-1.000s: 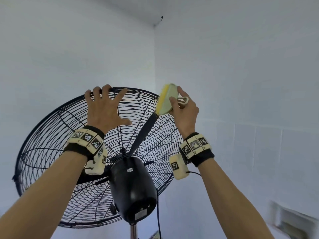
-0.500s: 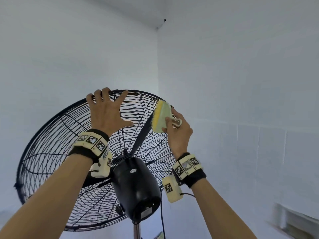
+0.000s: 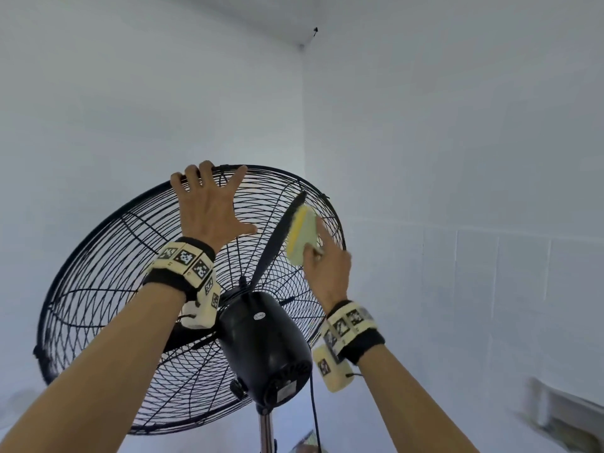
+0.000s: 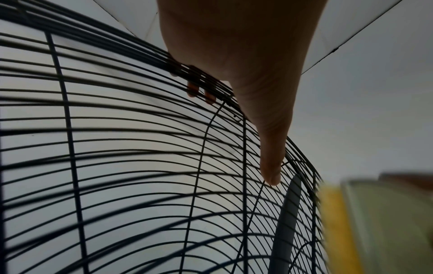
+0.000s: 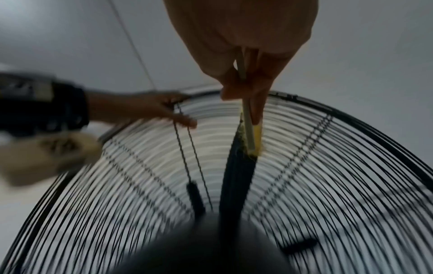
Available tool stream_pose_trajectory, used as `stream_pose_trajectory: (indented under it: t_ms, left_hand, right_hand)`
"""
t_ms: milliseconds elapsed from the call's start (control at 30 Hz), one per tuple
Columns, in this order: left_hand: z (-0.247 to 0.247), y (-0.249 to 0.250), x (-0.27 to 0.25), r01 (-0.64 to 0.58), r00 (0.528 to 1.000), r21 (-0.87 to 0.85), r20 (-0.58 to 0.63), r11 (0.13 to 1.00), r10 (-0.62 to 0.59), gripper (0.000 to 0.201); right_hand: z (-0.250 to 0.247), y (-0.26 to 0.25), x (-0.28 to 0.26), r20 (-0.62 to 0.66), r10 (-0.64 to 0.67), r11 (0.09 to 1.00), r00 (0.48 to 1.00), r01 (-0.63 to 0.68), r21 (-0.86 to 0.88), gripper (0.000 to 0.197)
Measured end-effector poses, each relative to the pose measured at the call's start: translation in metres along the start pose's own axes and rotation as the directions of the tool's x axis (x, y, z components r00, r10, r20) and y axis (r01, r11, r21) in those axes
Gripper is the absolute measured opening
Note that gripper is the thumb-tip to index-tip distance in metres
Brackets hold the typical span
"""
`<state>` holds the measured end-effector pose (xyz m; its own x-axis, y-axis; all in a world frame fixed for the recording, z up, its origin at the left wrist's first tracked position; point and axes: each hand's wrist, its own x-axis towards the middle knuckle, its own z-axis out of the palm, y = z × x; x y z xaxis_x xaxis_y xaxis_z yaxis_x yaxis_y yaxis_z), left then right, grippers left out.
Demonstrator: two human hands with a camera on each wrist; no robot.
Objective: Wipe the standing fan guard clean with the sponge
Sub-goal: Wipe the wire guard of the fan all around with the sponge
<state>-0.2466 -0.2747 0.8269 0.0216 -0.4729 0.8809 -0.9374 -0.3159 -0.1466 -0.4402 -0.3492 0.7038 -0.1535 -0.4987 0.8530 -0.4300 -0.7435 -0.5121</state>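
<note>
Holding the yellow and green sponge (image 3: 302, 235) in a tight grip, the right hand (image 3: 328, 266) presses its yellow side on the black wire fan guard (image 3: 108, 256), close to the top right rim and just beside the dark fan blade (image 3: 277, 238) behind the wires. Left of that grip, the left hand (image 3: 209, 210) lies flat on the top of the guard with fingers (image 3: 240, 178) spread wide, some fingertips bent over the rim, holding nothing. Below both hands sits the round black motor (image 3: 264, 344) on its metal pole (image 3: 266, 433).

Sponge (image 3: 302, 235) against fan guard (image 3: 108, 256)
</note>
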Motion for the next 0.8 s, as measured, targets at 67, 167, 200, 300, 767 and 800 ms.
stream_pose_trajectory:
  t_ms: [67,167,200,300,767,800]
  left_hand:
    - [0.002,-0.002,0.0,0.003,1.0,0.001,0.002,1.0,-0.003,0.125]
    - [0.004,-0.002,0.0,0.0,1.0,0.004,-0.011,1.0,0.0,0.124]
    - [0.004,0.0,0.001,-0.005,1.0,0.004,-0.014,1.0,0.005,0.124]
    - [0.003,0.004,0.002,-0.009,1.0,0.008,-0.013,1.0,0.01,0.125]
    - [0.003,0.006,0.0,-0.015,1.0,-0.015,-0.02,1.0,0.015,0.126]
    - [0.003,0.006,0.0,-0.014,1.0,-0.017,-0.018,1.0,0.014,0.125]
  right_hand:
    - [0.002,0.011,-0.023,0.147,0.047,0.999,0.988,-0.051,0.02,0.056]
    - [-0.012,0.005,-0.015,0.048,0.138,0.971,0.989,-0.145,0.191,0.056]
    - [-0.016,-0.001,-0.005,-0.02,0.177,0.95,0.984,-0.165,0.265,0.056]
    - [-0.021,-0.019,0.02,-0.151,0.256,0.872,0.955,-0.161,0.463,0.055]
    - [-0.018,-0.008,0.002,-0.065,0.272,0.815,0.96,-0.194,0.546,0.053]
    - [-0.012,-0.006,-0.006,-0.022,0.27,0.813,0.963,-0.216,0.54,0.054]
